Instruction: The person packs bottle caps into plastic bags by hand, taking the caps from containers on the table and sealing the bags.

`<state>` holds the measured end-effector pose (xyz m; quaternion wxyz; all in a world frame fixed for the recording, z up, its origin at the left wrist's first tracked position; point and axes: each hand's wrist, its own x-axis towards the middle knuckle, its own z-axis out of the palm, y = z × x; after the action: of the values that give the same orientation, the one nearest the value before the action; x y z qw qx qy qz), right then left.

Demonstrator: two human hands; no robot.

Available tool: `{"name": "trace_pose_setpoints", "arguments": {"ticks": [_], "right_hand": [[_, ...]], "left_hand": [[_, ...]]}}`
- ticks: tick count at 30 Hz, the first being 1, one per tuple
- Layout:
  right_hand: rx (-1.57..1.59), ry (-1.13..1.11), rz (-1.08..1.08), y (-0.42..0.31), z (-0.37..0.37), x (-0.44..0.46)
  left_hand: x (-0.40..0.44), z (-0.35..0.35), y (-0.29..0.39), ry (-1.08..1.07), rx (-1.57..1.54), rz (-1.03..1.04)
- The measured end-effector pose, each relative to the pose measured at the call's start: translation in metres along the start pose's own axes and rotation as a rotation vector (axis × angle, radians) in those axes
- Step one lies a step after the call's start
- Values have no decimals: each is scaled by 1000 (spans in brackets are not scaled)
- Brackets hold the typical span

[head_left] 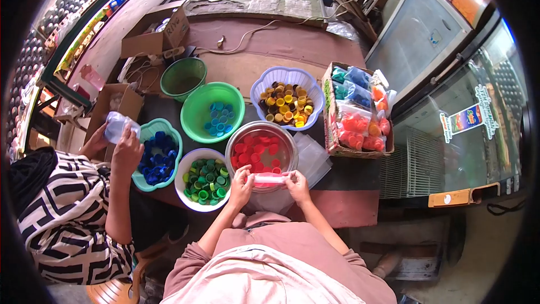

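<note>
My left hand (241,187) and my right hand (297,187) are closed on opposite ends of a clear plastic bag (269,179), stretched between them in front of my body. Red shows at the bag, but I cannot tell whether it lies inside or behind. Just beyond is a metal bowl (229,152) with red bottle caps (256,151) in it. Flat clear plastic bags (313,160) lie to the right of that bowl. A white bowl (181,191) of green caps (206,180) stands beside my left hand.
Further bowls hold blue caps (160,156), light-blue caps (220,119) and yellow and brown caps (286,104). A carton (360,149) of bagged caps stands right, near a glass-door fridge (455,135). At left, a person (79,214) holds a plastic bag (122,128).
</note>
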<state>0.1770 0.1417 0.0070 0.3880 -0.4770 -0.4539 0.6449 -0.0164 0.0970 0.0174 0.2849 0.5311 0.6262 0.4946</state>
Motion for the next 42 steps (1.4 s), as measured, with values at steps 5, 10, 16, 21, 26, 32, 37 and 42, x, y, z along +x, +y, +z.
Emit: {"name": "trace_pose_setpoints", "arguments": {"ticks": [5, 10, 16, 21, 26, 32, 37, 42], "right_hand": [[-59, -37, -165, -22, 2, -5], [-441, -199, -413, -68, -5, -20], [-72, -181, 16, -71, -18, -26], [47, 133, -113, -53, -72, -10], [301, 730, -384, -103, -157, 15], [84, 996, -521, -107, -249, 90], [59, 908, -330, -104, -257, 122], [192, 804, -188, -103, -267, 121]], "left_hand": [[3, -1, 10, -148, -359, -378], [12, -2, 3, -210, -578, -585], [21, -2, 29, -410, -809, -888], [26, -5, 45, -625, -1048, -992], [20, -14, 32, -487, -1023, -960], [20, -23, 24, -344, -1065, -937], [19, -34, 18, -270, -1095, -891], [16, -47, 7, -208, -1138, -909]]}}
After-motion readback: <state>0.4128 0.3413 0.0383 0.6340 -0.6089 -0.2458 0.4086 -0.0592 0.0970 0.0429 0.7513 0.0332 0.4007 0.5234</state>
